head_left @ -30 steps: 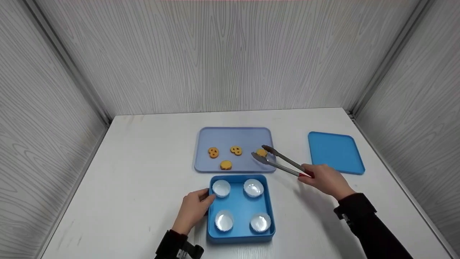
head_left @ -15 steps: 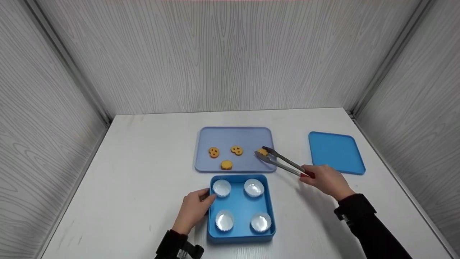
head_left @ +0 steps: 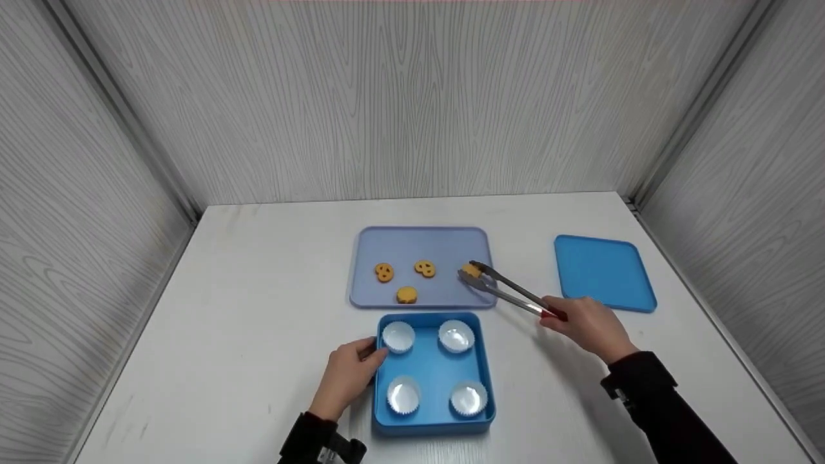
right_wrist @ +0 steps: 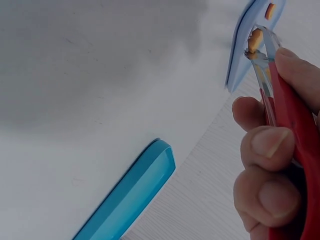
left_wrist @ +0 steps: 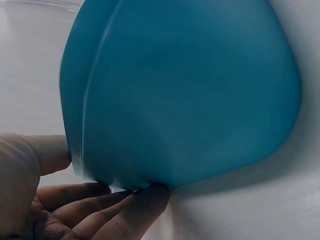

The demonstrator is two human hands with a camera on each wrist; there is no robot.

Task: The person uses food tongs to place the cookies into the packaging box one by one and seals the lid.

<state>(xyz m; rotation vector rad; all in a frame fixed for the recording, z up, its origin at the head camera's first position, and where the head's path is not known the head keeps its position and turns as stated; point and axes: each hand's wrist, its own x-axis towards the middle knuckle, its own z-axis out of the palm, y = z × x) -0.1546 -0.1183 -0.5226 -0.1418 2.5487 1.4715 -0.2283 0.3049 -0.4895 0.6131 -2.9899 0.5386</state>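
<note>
right hand [head_left: 588,327] gripping red-handled metal tongs [head_left: 515,301], apparently closing them on golden round cookie [head_left: 470,269]; left hand [head_left: 350,374] pinching blue square plastic box [head_left: 428,370]; next lift likely needing steady squeeze.

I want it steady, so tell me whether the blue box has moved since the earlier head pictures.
No: against the lavender tray beyond it, the blue box shows no shift either way.

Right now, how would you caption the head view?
Right hand holds tongs around a cookie at the pale tray; left hand grips a blue box with four white cups.
</note>
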